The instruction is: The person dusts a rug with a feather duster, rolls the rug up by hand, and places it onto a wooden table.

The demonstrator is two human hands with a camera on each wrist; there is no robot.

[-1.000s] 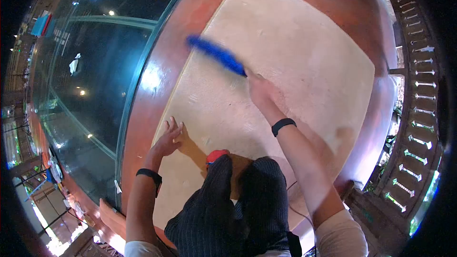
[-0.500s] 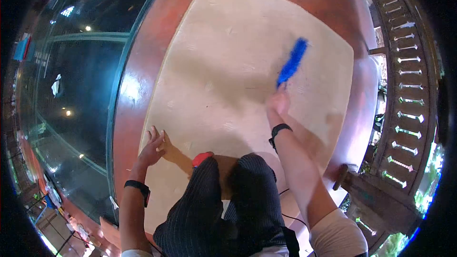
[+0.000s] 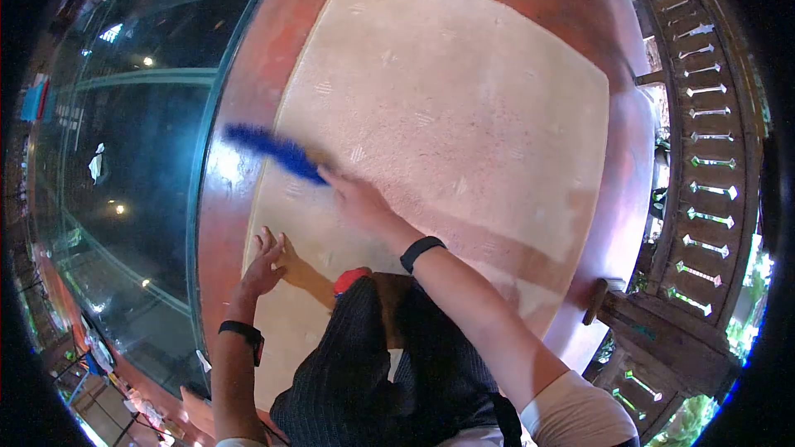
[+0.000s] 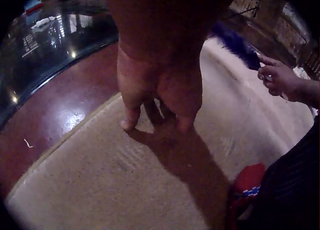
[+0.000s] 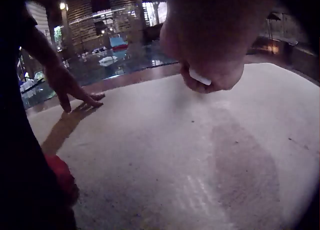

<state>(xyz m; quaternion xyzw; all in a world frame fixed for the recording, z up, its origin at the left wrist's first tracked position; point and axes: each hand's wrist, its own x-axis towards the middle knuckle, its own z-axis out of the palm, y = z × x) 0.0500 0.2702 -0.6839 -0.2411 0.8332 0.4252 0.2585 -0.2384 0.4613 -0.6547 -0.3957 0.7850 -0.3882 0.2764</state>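
A glossy red floor (image 3: 281,33) runs around a large cream mat with rounded corners and a faint pattern (image 3: 447,99), which fills the middle of the head view. At 9 o'clock is a dark glass panel with teal framing (image 3: 149,132); at 3 o'clock, a dark wooden railing with pale balusters (image 3: 714,162). Dark pinstriped trousers (image 3: 331,364) cover the person's legs at 6 o'clock, over the mat.

The long, fluffy blue duster (image 3: 277,153), blurred, points from the right hand toward 10 o'clock, its far end over the floor beyond the mat's edge. Whether it touches anything below cannot be told. The right hand (image 3: 360,201), just left of centre, has its fingers curled round the duster's near end.

At 8 o'clock the left hand (image 3: 263,265) has its fingers spread, fingertips resting on the mat near its edge. A red fabric item with blue-and-white trim (image 4: 250,182) shows at 7 o'clock, beside the knee. Each wrist wears a black band (image 3: 422,253).
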